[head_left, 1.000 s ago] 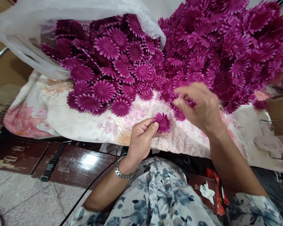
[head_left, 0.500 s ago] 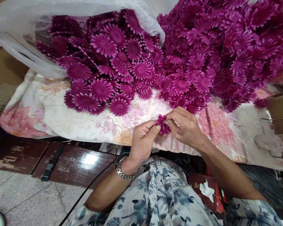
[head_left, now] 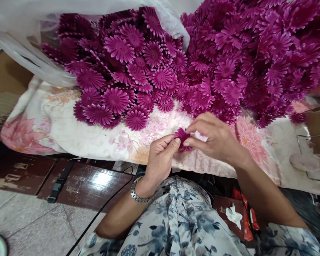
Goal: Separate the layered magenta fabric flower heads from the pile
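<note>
My left hand pinches a small magenta fabric flower between thumb and fingers, just above the near edge of a floral cloth. My right hand meets it from the right, with thumb and forefinger closed on the same flower. Behind both hands lies a big heap of the same magenta flowers. More of them spill out of a clear plastic bag at the back left. A metal watch sits on my left wrist.
A cardboard box and a wire frame stand at the right edge. Below the cloth are a dark glossy board, a black cable and a tiled floor. My lap in flowered cloth fills the bottom.
One second ago my right hand was up at the heap's edge while the left held a flower alone. The right hand came down and now pinches that flower together with the left.
</note>
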`<state>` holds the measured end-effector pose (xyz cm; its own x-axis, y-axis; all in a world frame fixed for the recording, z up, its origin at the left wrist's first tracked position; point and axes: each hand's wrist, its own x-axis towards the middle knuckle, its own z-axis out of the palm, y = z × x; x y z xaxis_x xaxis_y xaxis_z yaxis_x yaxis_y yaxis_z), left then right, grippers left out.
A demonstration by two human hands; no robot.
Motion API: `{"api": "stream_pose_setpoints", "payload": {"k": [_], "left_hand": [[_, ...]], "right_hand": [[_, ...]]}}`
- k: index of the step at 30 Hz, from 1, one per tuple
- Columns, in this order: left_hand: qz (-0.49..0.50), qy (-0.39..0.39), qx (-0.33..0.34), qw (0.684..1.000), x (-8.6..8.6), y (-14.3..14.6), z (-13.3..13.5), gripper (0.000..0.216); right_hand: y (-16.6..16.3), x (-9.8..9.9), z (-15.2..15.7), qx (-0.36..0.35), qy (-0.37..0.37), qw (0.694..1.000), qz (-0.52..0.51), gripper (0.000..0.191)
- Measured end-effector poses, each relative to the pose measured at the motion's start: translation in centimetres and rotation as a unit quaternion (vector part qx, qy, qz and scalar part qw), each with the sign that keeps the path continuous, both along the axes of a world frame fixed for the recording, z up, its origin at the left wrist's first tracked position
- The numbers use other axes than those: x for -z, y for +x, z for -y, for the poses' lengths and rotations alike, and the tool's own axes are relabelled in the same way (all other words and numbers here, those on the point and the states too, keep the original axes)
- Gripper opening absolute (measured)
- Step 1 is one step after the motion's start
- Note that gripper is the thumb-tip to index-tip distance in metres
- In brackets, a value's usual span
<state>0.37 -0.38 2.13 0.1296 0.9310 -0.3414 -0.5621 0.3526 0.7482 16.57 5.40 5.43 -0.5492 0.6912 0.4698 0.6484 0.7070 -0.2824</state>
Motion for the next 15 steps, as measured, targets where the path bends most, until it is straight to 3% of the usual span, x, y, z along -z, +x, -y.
{"api": "stream_pose_setpoints", "payload": {"k": [2, 4, 11, 15], "left_hand": [[0.006, 0.002, 0.003, 1.000, 0.1, 0.2, 0.0, 0.020], [0.006, 0.010, 0.007, 1.000, 0.3, 0.3, 0.0, 0.018], [-0.013, 0.039, -0.009, 0.999, 0.7, 0.4, 0.3, 0.015], [-0.018, 0.034, -0.013, 0.999, 0.2, 0.4, 0.2, 0.017]], "right_hand": [[-0.6, 0.6, 1.4, -0.057, -0.054, 0.997, -0.019, 0.016], [-1.0, 1.3, 2.0, -0.058, -0.063, 0.996, -0.038, 0.016], [-1.1, 1.8, 2.1, -0.024, 0.026, 0.999, -0.039, 0.016], [-1.3, 1.2, 0.8, 0.047, 0.074, 0.995, -0.043, 0.015]]}}
